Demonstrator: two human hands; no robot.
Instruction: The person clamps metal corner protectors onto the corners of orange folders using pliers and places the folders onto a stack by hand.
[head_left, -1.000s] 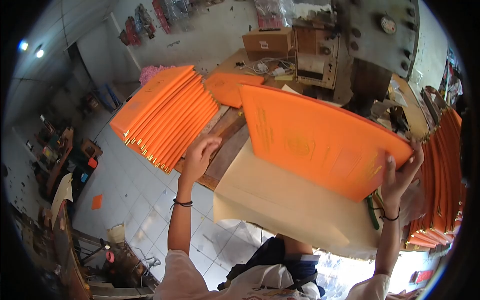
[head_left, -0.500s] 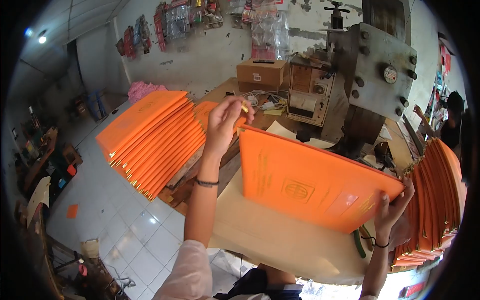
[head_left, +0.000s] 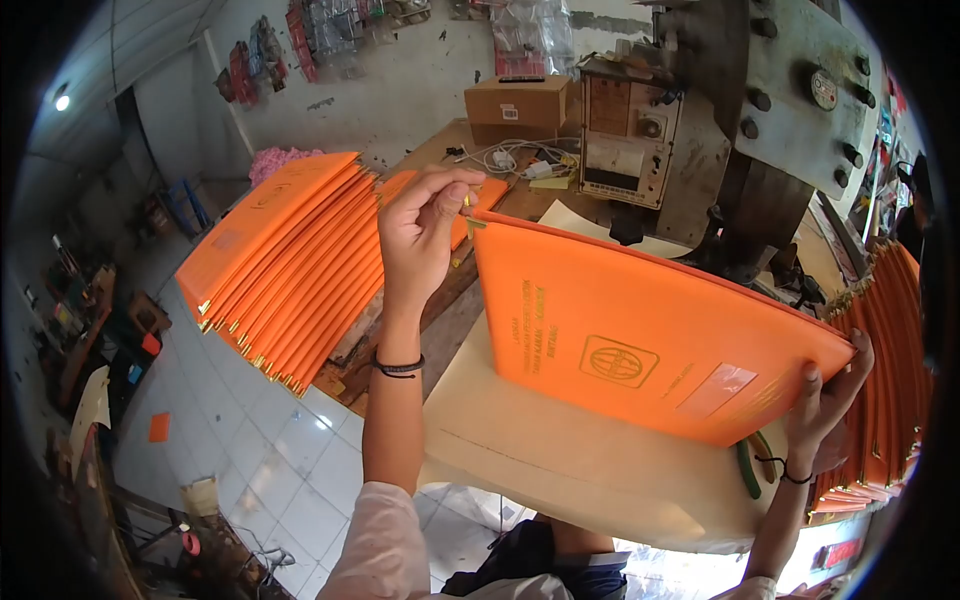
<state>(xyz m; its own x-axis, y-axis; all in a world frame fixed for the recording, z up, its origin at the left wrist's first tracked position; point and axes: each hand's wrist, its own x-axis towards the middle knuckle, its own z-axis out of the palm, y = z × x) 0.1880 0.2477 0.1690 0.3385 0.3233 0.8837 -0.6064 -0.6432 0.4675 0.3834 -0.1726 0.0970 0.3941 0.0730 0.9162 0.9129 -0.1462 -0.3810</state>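
An orange folder (head_left: 640, 330) with gold print and a clear window stands on its long edge on a tan sheet (head_left: 560, 460). My right hand (head_left: 828, 395) grips its right end, thumb on the front face. Beside the folder's upper left corner, my left hand (head_left: 425, 225) pinches a small gold metal piece (head_left: 467, 199) between thumb and fingertips. A gold corner piece shows on that folder corner. To the left leans a stack of orange folders (head_left: 290, 260) with gold corners. Another orange stack (head_left: 880, 370) stands at the far right.
A cardboard box (head_left: 515, 105), white cables (head_left: 510, 157) and a control box (head_left: 628, 140) are at the back of the table. A large metal press (head_left: 800, 110) stands behind the folder. Green-handled pliers (head_left: 748, 470) lie near my right hand. Part of a person shows at the far right.
My left hand has risen from beside the left stack to the folder's upper left corner, and now shows a gold piece. My right hand keeps its grip. The camera view has shifted.
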